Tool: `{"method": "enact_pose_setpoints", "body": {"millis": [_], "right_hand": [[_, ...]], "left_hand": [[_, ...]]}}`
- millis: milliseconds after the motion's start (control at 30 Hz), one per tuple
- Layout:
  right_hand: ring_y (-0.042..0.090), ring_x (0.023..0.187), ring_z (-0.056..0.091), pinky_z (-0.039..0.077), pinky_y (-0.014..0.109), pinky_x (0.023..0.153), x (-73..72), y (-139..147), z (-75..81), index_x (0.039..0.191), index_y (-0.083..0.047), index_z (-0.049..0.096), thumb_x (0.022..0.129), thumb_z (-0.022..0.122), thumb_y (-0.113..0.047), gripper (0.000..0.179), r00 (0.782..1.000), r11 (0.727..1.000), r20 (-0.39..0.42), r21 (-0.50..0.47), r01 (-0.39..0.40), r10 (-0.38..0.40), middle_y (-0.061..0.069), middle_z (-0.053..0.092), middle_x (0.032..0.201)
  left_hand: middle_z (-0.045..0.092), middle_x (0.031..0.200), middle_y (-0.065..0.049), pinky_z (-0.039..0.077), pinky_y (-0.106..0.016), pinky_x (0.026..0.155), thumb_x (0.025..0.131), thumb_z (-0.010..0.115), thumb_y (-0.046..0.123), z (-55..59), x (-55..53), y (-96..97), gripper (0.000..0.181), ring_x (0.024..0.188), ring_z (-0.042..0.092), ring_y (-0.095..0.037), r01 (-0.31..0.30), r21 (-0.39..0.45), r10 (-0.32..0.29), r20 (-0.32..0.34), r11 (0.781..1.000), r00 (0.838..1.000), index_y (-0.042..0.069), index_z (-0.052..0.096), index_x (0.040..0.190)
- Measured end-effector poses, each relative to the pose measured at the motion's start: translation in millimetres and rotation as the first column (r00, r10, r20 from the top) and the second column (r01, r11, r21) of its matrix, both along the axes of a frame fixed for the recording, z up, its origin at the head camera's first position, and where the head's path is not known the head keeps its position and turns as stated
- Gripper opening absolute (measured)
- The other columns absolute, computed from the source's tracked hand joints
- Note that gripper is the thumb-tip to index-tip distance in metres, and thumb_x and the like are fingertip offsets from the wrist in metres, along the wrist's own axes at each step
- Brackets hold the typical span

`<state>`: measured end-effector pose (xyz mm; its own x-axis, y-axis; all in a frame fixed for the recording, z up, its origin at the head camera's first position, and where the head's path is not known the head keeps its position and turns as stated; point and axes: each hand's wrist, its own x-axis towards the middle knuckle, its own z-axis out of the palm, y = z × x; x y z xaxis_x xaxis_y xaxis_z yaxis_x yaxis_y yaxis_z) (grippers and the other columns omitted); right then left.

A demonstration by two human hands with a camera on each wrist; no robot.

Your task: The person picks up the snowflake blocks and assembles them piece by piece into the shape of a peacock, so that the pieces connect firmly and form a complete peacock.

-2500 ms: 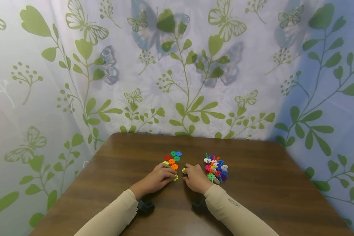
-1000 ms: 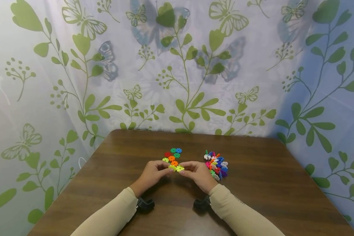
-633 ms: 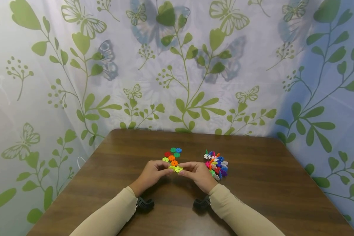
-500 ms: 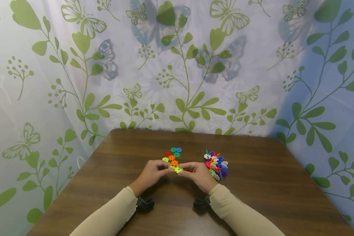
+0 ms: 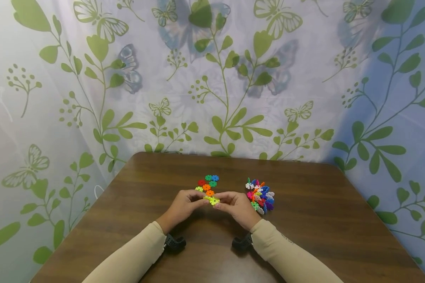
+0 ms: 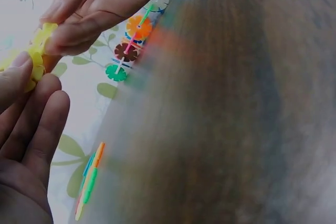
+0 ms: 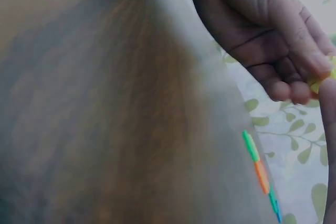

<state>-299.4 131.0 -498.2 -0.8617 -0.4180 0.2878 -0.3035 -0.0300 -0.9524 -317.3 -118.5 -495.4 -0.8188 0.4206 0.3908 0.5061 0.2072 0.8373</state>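
My left hand (image 5: 182, 206) and right hand (image 5: 238, 206) meet over the table, fingertip to fingertip. Each pinches a yellow flower-shaped plastic disc between thumb and fingers. The right-hand yellow disc (image 5: 214, 201) faces up and overlaps the left one, partly hidden by the fingers. In the left wrist view the two yellow discs (image 6: 38, 59) sit edge against edge at an angle, off the table. Only a sliver of yellow disc (image 7: 315, 86) shows in the right wrist view. Just beyond the hands lie loose flower discs: orange (image 5: 210, 193), red (image 5: 201, 182), green (image 5: 213, 183), blue (image 5: 215, 178).
A heap of linked, many-coloured flower discs (image 5: 260, 196) stands right of the hands. Another yellow-green disc (image 5: 199, 189) lies by the left fingers. The brown table (image 5: 304, 220) reaches back to a patterned curtain (image 5: 226, 78). Black wrist devices (image 5: 175, 243) sit under both cuffs.
At first the hands were apart, each at a yellow disc near the table. They have come together with the discs, which now overlap; since then only small finger shifts and a slight view tilt.
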Motion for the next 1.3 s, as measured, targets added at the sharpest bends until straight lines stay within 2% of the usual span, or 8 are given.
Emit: {"method": "enact_pose_setpoints", "body": {"millis": [200,400,567,700,800,900,1133,1300], "right_hand": [[0.032,0.103,0.072,0.059,0.039,0.090,-1.6,2,0.3,0.130,0.006,0.069,0.098,0.078,-0.012,0.038,0.999,0.999,-0.018,0.020,0.028,-0.028,0.014,0.074,0.121],[0.028,0.106,0.069,0.058,0.040,0.092,-10.2,6,1.6,0.130,-0.001,0.071,0.099,0.078,-0.018,0.036,0.983,0.969,-0.082,0.172,0.178,-0.166,0.012,0.072,0.124],[0.029,0.110,0.068,0.056,0.050,0.096,-21.3,1,1.8,0.130,-0.002,0.070,0.099,0.076,-0.014,0.033,0.959,0.885,-0.194,0.381,0.266,-0.205,0.012,0.071,0.124],[0.037,0.130,0.054,0.041,0.058,0.111,-34.2,-8,-2.0,0.140,0.000,0.065,0.102,0.072,-0.010,0.040,0.954,0.797,-0.291,0.558,0.232,-0.074,0.015,0.061,0.144],[0.042,0.136,0.043,0.033,0.062,0.112,-41.7,-14,-3.4,0.147,-0.001,0.059,0.104,0.068,-0.012,0.045,0.949,0.730,-0.315,0.655,0.193,0.032,0.014,0.052,0.155],[0.039,0.131,0.044,0.035,0.061,0.107,-44.1,-18,-4.1,0.145,-0.003,0.063,0.105,0.068,-0.013,0.041,0.946,0.697,-0.319,0.691,0.189,0.059,0.012,0.056,0.152],[0.026,0.104,0.065,0.054,0.047,0.096,-41.3,-14,-7.6,0.103,-0.010,0.080,0.093,0.082,-0.007,0.010,0.885,0.771,-0.465,0.559,0.304,-0.012,0.004,0.076,0.110],[0.018,0.092,0.066,0.058,0.039,0.086,-40.8,-4,-8.2,0.106,-0.011,0.078,0.090,0.086,-0.009,0.018,0.933,0.807,-0.348,0.523,0.275,-0.092,-0.001,0.071,0.103]], "left_hand": [[0.077,0.099,-0.008,0.061,-0.038,0.077,0.097,0.079,0.010,-2.2,-1.1,0.0,0.012,0.088,0.072,-0.034,0.019,0.049,-0.023,0.085,0.999,0.996,0.005,0.081,0.108],[0.077,0.097,-0.012,0.062,-0.043,0.079,0.098,0.078,0.011,-5.9,-7.1,0.8,0.014,0.089,0.074,-0.037,-0.045,0.122,0.028,0.142,0.991,0.990,0.003,0.079,0.109],[0.077,0.097,-0.013,0.061,-0.047,0.079,0.098,0.078,0.010,-6.2,-10.0,2.8,0.014,0.090,0.073,-0.039,-0.068,0.152,0.044,0.155,0.986,0.987,0.000,0.078,0.108],[0.076,0.099,-0.017,0.061,-0.049,0.082,0.097,0.077,0.007,-7.7,-10.8,3.3,0.015,0.092,0.073,-0.044,-0.075,0.190,0.040,0.180,0.979,0.983,-0.003,0.077,0.108],[0.076,0.101,-0.019,0.060,-0.052,0.084,0.097,0.078,0.006,-8.5,-10.5,3.7,0.016,0.093,0.072,-0.046,-0.080,0.208,0.039,0.192,0.975,0.981,-0.005,0.076,0.109],[0.076,0.101,-0.017,0.060,-0.050,0.084,0.097,0.078,0.007,-9.4,-9.7,3.7,0.016,0.092,0.072,-0.043,-0.096,0.200,0.055,0.200,0.975,0.978,-0.004,0.076,0.109],[0.076,0.101,-0.018,0.060,-0.051,0.086,0.098,0.076,0.007,-9.9,-9.4,1.6,0.016,0.094,0.072,-0.043,-0.090,0.204,0.044,0.221,0.975,0.974,-0.005,0.075,0.109],[0.077,0.100,-0.014,0.060,-0.047,0.085,0.098,0.077,0.012,-8.1,-10.2,1.4,0.018,0.094,0.072,-0.040,-0.081,0.175,0.041,0.220,0.981,0.975,-0.002,0.076,0.109]]}}
